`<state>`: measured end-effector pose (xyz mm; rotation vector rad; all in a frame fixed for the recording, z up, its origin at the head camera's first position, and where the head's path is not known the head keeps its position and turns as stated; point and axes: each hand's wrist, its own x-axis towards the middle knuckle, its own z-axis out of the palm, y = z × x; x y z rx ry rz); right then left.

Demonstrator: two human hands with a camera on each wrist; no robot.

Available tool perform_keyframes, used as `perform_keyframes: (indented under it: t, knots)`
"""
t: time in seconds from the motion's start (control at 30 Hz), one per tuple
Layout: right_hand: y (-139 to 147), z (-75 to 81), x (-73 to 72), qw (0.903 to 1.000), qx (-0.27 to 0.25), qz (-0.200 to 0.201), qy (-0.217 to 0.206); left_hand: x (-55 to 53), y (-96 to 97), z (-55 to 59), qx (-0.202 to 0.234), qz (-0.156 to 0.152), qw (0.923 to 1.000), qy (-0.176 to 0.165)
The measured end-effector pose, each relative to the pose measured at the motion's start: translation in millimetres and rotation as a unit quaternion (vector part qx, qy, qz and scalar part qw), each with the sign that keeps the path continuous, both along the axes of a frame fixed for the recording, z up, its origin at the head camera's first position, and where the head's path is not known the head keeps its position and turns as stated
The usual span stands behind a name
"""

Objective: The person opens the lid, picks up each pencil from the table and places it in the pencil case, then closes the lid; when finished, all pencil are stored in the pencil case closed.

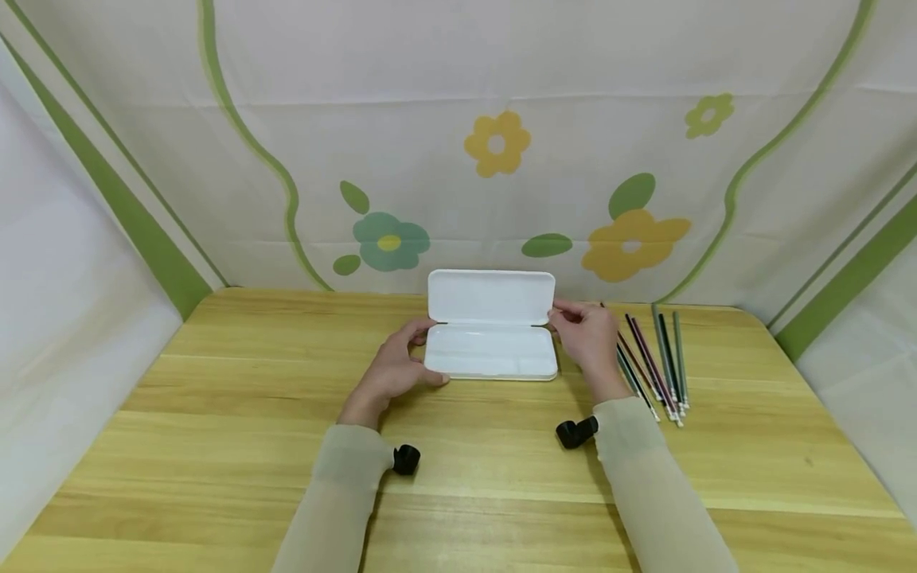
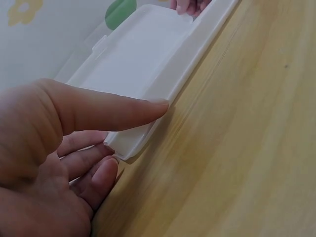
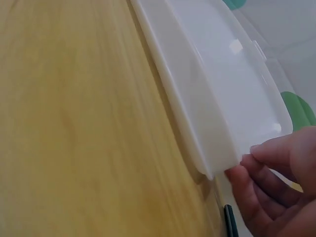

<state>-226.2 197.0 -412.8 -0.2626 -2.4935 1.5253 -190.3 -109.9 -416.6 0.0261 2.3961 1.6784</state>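
The open white case lies far and central on the table; the left hand grips its left end, the right hand pinches its right end beside the lid; the head view shows several pencils to the right; the right wrist view catches only one dark pencil end.

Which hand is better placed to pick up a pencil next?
Probably the right hand: the pencils lie close beside it, while the left hand is at the opposite end of the open white case, farther from them.
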Motion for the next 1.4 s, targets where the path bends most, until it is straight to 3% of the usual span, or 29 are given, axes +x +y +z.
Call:
perform_keyframes:
  t: [0.1,0.3,0.7,1.03,1.23,1.4]
  knots:
    - [0.3,-1.0,0.2,0.9998,0.007,0.009,-0.019,-0.1,0.3,-0.9,-0.008,0.002,1.0,0.001]
    - [1.3,0.1,1.5,0.9987,-0.04,0.012,-0.03,1.0,2.1,-2.5,-0.015,-0.003,0.9999,0.006]
    - [6.7,3.3,4.5,0.9974,-0.051,0.021,-0.047,-1.0,2.7,0.8,-0.006,-0.014,0.9999,0.004]
    - [4.9,6.3,3.2,0.9972,-0.04,0.024,-0.058,-1.9,4.6,0.1,0.002,-0.004,0.9999,0.014]
    - [7.1,18.3,12.8,0.9963,-0.039,0.023,-0.073,-3.0,2.4,-3.1,-0.007,0.0,0.9999,0.015]
    - [15.5,39.8,24.7,0.9987,0.005,0.021,-0.046,-3.9,-0.2,-6.0,-0.009,0.004,0.9998,0.016]
